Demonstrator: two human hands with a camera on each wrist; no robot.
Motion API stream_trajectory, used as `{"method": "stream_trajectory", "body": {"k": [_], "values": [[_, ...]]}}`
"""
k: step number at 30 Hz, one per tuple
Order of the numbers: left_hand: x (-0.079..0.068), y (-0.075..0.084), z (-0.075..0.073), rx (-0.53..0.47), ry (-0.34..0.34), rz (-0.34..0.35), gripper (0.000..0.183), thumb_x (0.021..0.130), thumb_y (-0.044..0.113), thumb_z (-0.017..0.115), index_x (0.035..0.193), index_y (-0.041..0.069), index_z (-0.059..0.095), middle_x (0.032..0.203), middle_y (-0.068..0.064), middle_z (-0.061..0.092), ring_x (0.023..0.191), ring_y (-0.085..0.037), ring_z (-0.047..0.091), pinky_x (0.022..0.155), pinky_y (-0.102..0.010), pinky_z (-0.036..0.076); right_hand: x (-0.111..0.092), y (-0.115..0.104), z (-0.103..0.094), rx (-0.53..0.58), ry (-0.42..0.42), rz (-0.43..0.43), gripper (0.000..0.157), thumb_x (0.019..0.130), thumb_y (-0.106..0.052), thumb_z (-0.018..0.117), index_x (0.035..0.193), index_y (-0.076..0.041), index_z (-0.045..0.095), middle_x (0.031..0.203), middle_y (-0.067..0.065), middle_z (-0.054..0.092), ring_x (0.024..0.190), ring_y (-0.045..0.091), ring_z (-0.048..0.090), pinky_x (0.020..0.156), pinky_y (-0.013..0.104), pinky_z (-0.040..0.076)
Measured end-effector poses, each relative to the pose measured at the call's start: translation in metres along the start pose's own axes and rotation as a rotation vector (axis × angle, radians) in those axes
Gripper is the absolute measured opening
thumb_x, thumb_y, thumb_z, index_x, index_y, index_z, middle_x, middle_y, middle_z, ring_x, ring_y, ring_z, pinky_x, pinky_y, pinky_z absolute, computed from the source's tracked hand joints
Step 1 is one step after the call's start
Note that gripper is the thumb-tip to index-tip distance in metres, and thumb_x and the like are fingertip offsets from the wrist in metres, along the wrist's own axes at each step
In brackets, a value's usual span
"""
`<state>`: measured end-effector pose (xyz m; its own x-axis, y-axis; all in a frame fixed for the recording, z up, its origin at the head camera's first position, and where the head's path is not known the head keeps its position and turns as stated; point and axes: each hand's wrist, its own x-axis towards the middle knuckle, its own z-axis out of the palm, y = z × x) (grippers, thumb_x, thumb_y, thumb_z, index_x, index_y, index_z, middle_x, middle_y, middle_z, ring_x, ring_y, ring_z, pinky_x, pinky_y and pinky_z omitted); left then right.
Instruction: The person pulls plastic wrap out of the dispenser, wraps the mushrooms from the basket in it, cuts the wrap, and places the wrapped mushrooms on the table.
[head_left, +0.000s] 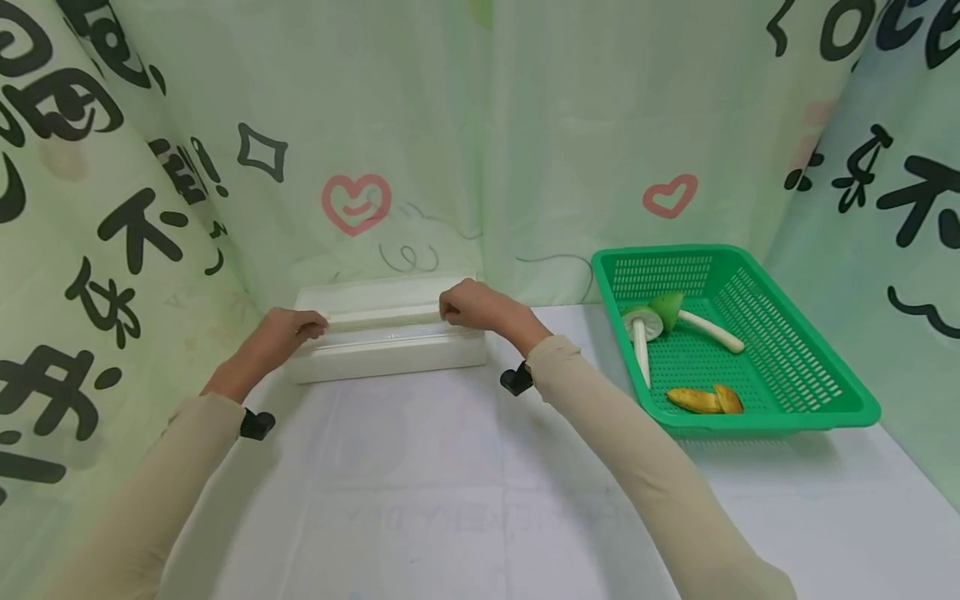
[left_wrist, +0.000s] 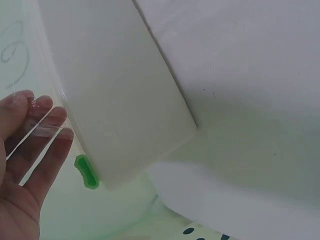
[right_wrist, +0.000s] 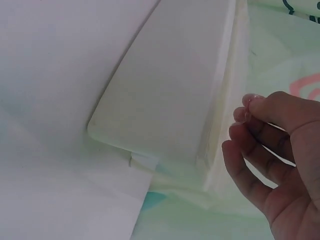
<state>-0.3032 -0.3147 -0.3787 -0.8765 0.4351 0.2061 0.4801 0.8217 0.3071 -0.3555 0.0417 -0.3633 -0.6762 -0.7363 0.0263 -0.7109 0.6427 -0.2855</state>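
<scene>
A long white box (head_left: 393, 357), which looks like a cling film dispenser, lies at the back of the table. Clear plastic film (left_wrist: 45, 131) stretches from it. My left hand (head_left: 288, 335) pinches the film at the box's left end, thumb against fingertips, as the left wrist view (left_wrist: 30, 150) shows. At the right end my right hand (head_left: 474, 304) pinches the film's other side between thumb and index finger. In the right wrist view the other fingers (right_wrist: 250, 172) are loosely bent. A small green piece (left_wrist: 87, 171) sits at the box's end in the left wrist view.
To the right stands a green plastic basket (head_left: 780, 423). It holds two green-capped mushrooms (head_left: 667, 312) with white stems and a yellow-brown mushroom (head_left: 697, 401). Pale green curtains (head_left: 555, 150) with drawings enclose the white table (head_left: 420, 500) at the back and both sides.
</scene>
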Motion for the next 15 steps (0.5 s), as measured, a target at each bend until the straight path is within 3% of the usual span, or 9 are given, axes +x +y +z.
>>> {"method": "stream_trajectory", "body": {"k": [8, 12, 15], "values": [[-0.003, -0.008, 0.002, -0.173, -0.016, -0.12, 0.032, 0.105, 0.02, 0.059, 0.128, -0.001, 0.067, 0.134, -0.026, 0.062, 0.127, -0.046, 0.054, 0.103, -0.061, 0.046, 0.0, 0.011, 0.005, 0.123, -0.03, -0.008, 0.012, 0.101, -0.012, 0.063, 0.108, -0.005, 0.069, 0.102, 0.006, 0.068, 0.093, 0.017, 0.059, 0.086, 0.029, 0.051], [-0.008, -0.013, 0.005, -0.211, -0.064, -0.162, 0.041, 0.102, 0.03, 0.064, 0.135, 0.007, 0.064, 0.144, -0.023, 0.056, 0.135, -0.046, 0.047, 0.107, -0.063, 0.041, 0.001, 0.014, 0.009, 0.1, 0.018, -0.05, 0.009, 0.1, -0.011, 0.065, 0.105, -0.006, 0.07, 0.1, 0.005, 0.069, 0.092, 0.017, 0.061, 0.085, 0.029, 0.051], [-0.011, -0.016, 0.008, -0.222, -0.067, -0.156, 0.042, 0.1, 0.03, 0.066, 0.136, 0.008, 0.064, 0.145, -0.022, 0.055, 0.137, -0.044, 0.047, 0.108, -0.063, 0.04, 0.0, 0.014, 0.009, 0.084, 0.066, -0.067, 0.006, 0.099, -0.008, 0.067, 0.102, -0.006, 0.072, 0.097, 0.006, 0.069, 0.09, 0.018, 0.061, 0.084, 0.029, 0.052]]}}
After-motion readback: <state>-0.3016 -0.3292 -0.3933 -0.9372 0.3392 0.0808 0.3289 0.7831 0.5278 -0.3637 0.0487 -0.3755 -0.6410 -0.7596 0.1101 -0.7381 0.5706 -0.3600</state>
